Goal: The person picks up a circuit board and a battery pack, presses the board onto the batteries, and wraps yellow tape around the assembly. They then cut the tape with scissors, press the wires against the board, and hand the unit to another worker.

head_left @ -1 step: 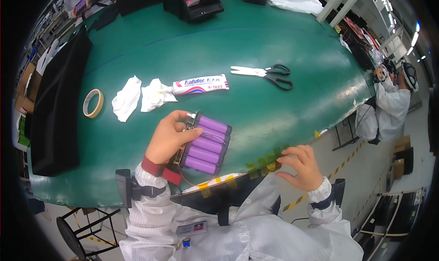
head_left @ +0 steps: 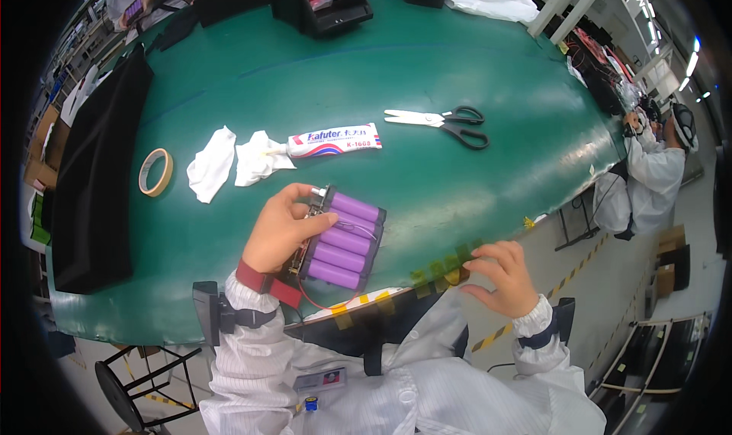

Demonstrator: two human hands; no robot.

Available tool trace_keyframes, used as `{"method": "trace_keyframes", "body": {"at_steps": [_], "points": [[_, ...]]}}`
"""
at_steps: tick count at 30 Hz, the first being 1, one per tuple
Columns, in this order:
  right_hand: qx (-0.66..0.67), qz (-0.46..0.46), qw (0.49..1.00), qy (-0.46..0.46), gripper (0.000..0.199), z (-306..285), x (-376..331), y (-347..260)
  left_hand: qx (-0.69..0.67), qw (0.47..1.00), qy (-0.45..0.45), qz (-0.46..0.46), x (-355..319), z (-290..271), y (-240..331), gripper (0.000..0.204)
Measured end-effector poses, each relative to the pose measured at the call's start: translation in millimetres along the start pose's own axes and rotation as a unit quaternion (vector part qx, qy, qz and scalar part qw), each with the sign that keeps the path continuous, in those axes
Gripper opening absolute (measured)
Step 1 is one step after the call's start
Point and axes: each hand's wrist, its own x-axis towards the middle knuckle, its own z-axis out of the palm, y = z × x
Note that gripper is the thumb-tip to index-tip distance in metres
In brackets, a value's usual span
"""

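My left hand is closed on a battery pack of several purple cylindrical cells with black end holders. The thumb lies over the pack's left end, where a circuit board shows in part. A thin red wire runs from the pack toward the table's front edge. At that edge, on the right, my right hand has its thumb and fingers apart. Its fingertips are beside a row of amber, see-through tape strips stuck along the edge; whether they touch a strip I cannot tell.
Beyond the pack lie a white glue tube, scissors, two crumpled white wipes and a tape roll. A long black foam block stands at left, a black bin at the back. A co-worker sits at right.
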Motion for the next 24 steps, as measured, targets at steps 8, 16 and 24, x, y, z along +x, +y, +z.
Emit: {"method": "trace_keyframes", "body": {"at_steps": [8,16,24], "points": [[-0.057,-0.012,0.994,0.096,0.039,21.2,-1.5,0.9,-0.012,1.000,-0.013,-0.002,3.2,-0.8,-1.5,0.039],[0.260,0.120,0.958,0.004,0.014,6.4,15.1,17.4,0.011,1.000,-0.011,-0.006,1.6,-1.0,-0.2,0.041],[0.510,0.409,0.750,-0.101,0.009,-22.5,48.5,38.8,0.012,1.000,-0.004,-0.012,1.3,0.2,-0.7,0.046]]}}
